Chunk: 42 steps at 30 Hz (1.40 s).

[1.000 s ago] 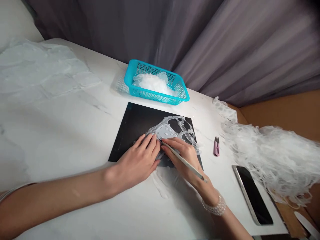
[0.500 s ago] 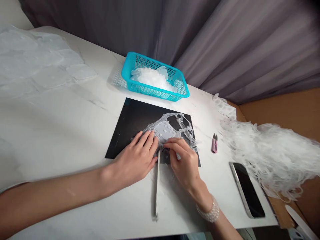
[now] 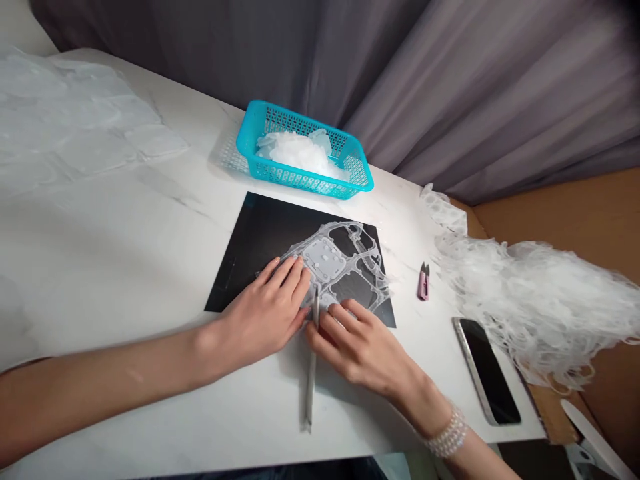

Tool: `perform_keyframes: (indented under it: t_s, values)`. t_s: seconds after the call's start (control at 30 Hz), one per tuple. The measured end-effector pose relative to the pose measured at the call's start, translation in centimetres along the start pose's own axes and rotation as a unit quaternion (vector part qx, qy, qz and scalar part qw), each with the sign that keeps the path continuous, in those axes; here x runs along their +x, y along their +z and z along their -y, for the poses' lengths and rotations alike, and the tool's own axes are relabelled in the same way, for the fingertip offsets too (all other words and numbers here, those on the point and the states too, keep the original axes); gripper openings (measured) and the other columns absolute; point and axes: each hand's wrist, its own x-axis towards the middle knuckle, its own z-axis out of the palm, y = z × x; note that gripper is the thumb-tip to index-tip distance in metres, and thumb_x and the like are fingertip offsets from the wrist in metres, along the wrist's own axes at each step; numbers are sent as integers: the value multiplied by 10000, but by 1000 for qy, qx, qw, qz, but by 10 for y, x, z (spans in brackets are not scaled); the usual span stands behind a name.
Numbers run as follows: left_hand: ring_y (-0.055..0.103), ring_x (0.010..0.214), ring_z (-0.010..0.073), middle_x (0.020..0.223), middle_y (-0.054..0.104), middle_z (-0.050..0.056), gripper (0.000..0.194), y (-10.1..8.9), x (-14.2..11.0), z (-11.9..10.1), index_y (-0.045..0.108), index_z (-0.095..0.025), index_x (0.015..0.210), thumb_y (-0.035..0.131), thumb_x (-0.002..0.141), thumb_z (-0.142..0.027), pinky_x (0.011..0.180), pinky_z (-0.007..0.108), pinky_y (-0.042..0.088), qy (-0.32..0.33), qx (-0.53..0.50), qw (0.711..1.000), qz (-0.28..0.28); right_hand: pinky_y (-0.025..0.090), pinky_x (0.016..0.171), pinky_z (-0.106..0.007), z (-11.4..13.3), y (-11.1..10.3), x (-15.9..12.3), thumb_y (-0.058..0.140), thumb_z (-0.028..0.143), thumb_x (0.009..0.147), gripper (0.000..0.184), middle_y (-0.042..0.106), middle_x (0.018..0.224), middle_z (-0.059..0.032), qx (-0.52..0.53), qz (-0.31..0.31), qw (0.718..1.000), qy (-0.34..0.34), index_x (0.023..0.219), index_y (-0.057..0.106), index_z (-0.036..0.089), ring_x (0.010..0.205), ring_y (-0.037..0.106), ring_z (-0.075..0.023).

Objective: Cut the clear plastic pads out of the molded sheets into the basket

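Observation:
My left hand (image 3: 273,303) lies flat with its fingers stretched over the left part of a translucent, rubbery moulded sheet (image 3: 355,287). That sheet has a rounded panel (image 3: 325,259) with small raised bumps and several open cut-outs, and rests on a black mat (image 3: 245,247). Curled beside it, my right hand (image 3: 357,340) has its fingertips closed around a slim, pale pen-like tool (image 3: 311,387) with a dark pointed tip. The tip lies at the sheet's near part; the tool's long end extends towards me over the white table. My right fingers partly hide its middle.
Beyond the mat stands a blue perforated basket (image 3: 305,179) holding translucent pieces. Pink thread snips (image 3: 424,283) and a phone (image 3: 487,373) lie to the right, near a heap of translucent scraps (image 3: 540,300). Stacked translucent sheets (image 3: 75,120) cover the far left.
My right hand has left the sheet's edge, where it was pinching, and has come down and left onto the tool. My left hand stays on the sheet. The view has shifted slightly.

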Motion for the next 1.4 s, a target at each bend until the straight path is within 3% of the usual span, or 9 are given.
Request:
perform_keyframes:
  t_s: [0.13, 0.2, 0.27, 0.33, 0.4, 0.47, 0.63, 0.83, 1.4]
  values:
    - [528, 1314, 350, 1403, 558, 254, 516, 3, 0, 0, 522, 23, 1375, 329, 1031, -311, 1097, 487, 420, -5, -6, 1000, -13, 367, 515, -318, -13, -6, -11, 490, 58, 939, 215, 583, 626, 7, 14, -52, 999, 9, 900, 605, 236, 563, 448, -156]
    - [530, 1314, 345, 1401, 562, 248, 511, 4, 0, 1, 526, 14, 1375, 336, 1027, -308, 1097, 484, 422, -9, -11, 1000, -19, 354, 492, -299, -16, -5, -19, 517, 68, 931, 193, 533, 605, 34, 82, -139, 982, 103, 887, 538, 255, 520, 427, -136]
    - [517, 1326, 350, 1413, 549, 252, 509, 3, 0, 1, 520, 12, 1383, 348, 1023, -304, 1102, 486, 416, -9, -11, 1000, -16, 389, 503, -287, -16, -1, -23, 509, 110, 957, 169, 537, 635, 38, 189, -232, 917, 264, 874, 492, 256, 510, 460, -121]
    - [500, 1341, 355, 1428, 531, 260, 516, 2, 0, 1, 509, 13, 1393, 354, 1022, -311, 1110, 487, 406, -7, -12, 1000, -5, 459, 547, -296, -14, 5, -22, 452, 200, 1005, 107, 571, 669, 25, 317, -281, 814, 398, 928, 504, 254, 555, 548, -137]
    - [494, 1346, 356, 1431, 526, 264, 526, 1, 0, 1, 502, 17, 1398, 348, 1027, -323, 1119, 489, 396, -4, -12, 1000, 4, 519, 603, -329, -15, 9, -16, 413, 293, 1026, 143, 632, 725, -4, 420, -270, 735, 458, 1069, 540, 245, 640, 624, -173]
    - [494, 1347, 352, 1432, 527, 261, 532, -1, 0, 1, 495, 13, 1405, 340, 1031, -332, 1126, 487, 388, -4, -10, 1000, 6, 552, 652, -351, -19, 13, -8, 458, 361, 1009, 245, 696, 819, -40, 461, -238, 709, 477, 1181, 569, 226, 690, 654, -188]
    - [499, 1344, 352, 1436, 529, 247, 501, -3, 0, 1, 512, -48, 1407, 358, 1028, -337, 1120, 488, 388, -5, -11, 1000, 0, 593, 725, -347, -30, 20, 7, 613, 427, 936, 293, 762, 925, -66, 480, -144, 710, 496, 1102, 719, 210, 770, 713, -196]
    - [455, 1378, 359, 1488, 483, 224, 495, -4, 0, 3, 503, -61, 1417, 329, 1030, -316, 1148, 550, 334, 0, -33, 999, 8, 604, 779, -345, -31, 31, 5, 723, 414, 856, 272, 780, 967, -65, 506, -130, 687, 505, 1036, 768, 215, 871, 741, -224]
    - [481, 1354, 358, 1448, 521, 236, 489, -7, 2, 5, 538, -51, 1382, 343, 1024, -320, 1147, 540, 335, 10, -33, 999, 13, 558, 692, -304, -22, 14, 16, 526, 207, 970, 191, 746, 925, -62, 336, -82, 860, 377, 1006, 714, 201, 768, 703, -172]
